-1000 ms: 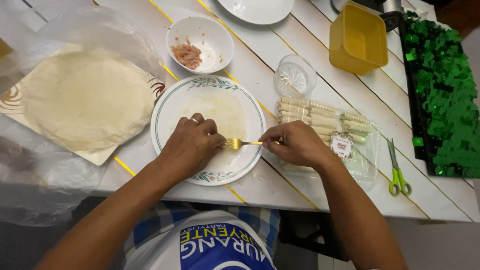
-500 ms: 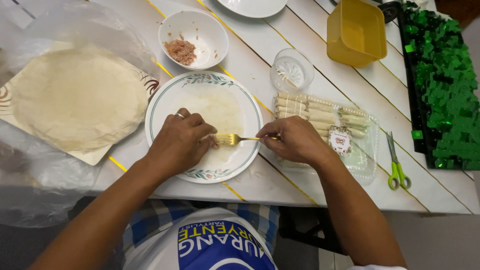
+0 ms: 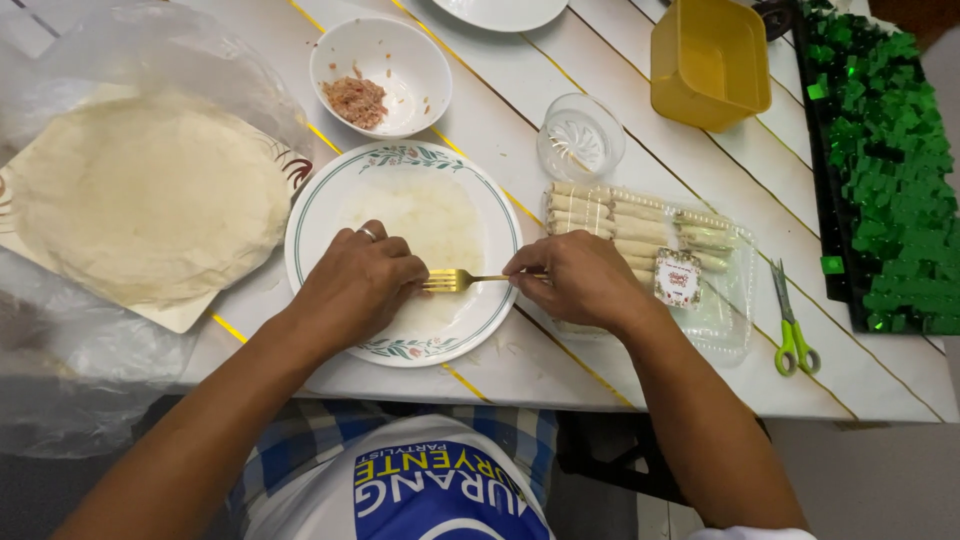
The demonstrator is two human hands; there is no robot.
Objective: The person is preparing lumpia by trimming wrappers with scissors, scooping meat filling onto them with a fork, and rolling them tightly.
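Observation:
A round white plate (image 3: 320, 200) with a green rim and flower pattern lies in front of me, with a thin pale wrapper (image 3: 425, 215) spread on it. My left hand (image 3: 355, 285) rests curled on the plate's near side, its fingers pressed on the wrapper. My right hand (image 3: 580, 280) holds a gold fork (image 3: 455, 281) by the handle, tines pointing left against the left hand's fingers. What lies under the left hand's fingers is hidden.
A stack of round wrappers (image 3: 145, 195) on plastic lies left. A white bowl (image 3: 395, 45) holds minced filling (image 3: 357, 100). A small glass dish (image 3: 580, 140), a clear tray of rolled sticks (image 3: 640, 235), green scissors (image 3: 790, 335), a yellow tub (image 3: 710, 60) and a green sequin mat (image 3: 885, 160) lie right.
Both hands stay on the plate with the fork between them. The fork's tines have shifted slightly left toward the left hand's fingers. The view has drifted a little.

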